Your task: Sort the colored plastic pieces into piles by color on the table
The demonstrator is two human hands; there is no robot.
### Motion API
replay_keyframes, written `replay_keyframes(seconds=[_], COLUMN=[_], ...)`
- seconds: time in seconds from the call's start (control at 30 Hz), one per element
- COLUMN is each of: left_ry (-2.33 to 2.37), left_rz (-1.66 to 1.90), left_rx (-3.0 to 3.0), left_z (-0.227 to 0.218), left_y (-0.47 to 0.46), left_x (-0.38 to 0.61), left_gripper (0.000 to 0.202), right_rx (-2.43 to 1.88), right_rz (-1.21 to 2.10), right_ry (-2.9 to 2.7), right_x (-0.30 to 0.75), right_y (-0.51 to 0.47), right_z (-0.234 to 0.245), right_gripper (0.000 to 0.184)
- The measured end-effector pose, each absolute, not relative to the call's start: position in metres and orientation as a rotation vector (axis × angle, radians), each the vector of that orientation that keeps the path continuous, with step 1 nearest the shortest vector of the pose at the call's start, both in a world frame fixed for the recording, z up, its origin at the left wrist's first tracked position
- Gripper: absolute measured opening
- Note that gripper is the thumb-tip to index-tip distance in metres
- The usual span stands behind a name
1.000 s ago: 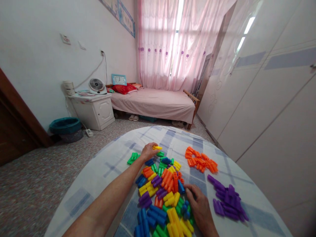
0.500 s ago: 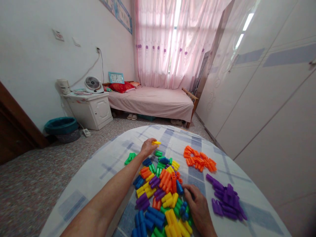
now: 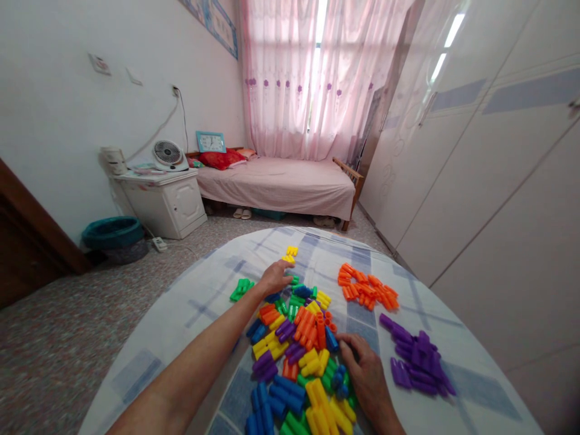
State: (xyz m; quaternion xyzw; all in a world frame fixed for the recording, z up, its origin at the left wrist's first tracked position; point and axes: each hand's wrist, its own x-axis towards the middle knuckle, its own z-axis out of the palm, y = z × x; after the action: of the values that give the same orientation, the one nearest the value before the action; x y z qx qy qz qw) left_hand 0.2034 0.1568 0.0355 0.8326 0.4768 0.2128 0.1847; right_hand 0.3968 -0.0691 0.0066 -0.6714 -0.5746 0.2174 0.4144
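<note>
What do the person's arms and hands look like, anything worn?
Both the left hand and the right hand are ungloved. The left forearm is bare, with no sleeve, watch or bracelet in view. Only a short stretch of right wrist shows, also bare. No rings can be made out.

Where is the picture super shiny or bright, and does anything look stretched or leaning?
In the head view, the pink curtains glow brightest at their gap; on the wardrobe, that same view shows two white glare streaks; in it, too, some green pieces have little shiny spots, and the wardrobe and brown door frame lean and look stretched near the edges.
</note>
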Motion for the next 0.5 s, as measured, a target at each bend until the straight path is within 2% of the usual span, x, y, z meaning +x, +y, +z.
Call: replay_keyframes(seconds=[0.27, 0.4, 0.5], left_ry=[1.325, 1.399, 1.456], left_rz=[0.470, 0.479, 0.503], left_rx=[2.440, 2.442, 2.455], left_z=[0.028, 0.034, 0.043], left_y=[0.150, 0.151, 0.149], left_x=[0.211, 0.209, 0.195], left_gripper=[0.036, 0.027, 0.027], right_rx=[-1.697, -1.697, -1.696], right_rz=[0.519, 0.506, 0.498], right_ry=[-1.442, -1.460, -1.466], right_x=[0.401, 0.401, 0.400], right_y=[-0.068, -0.068, -0.068], right_z=[0.003, 0.004, 0.005], right_gripper=[0.033, 0.033, 0.033])
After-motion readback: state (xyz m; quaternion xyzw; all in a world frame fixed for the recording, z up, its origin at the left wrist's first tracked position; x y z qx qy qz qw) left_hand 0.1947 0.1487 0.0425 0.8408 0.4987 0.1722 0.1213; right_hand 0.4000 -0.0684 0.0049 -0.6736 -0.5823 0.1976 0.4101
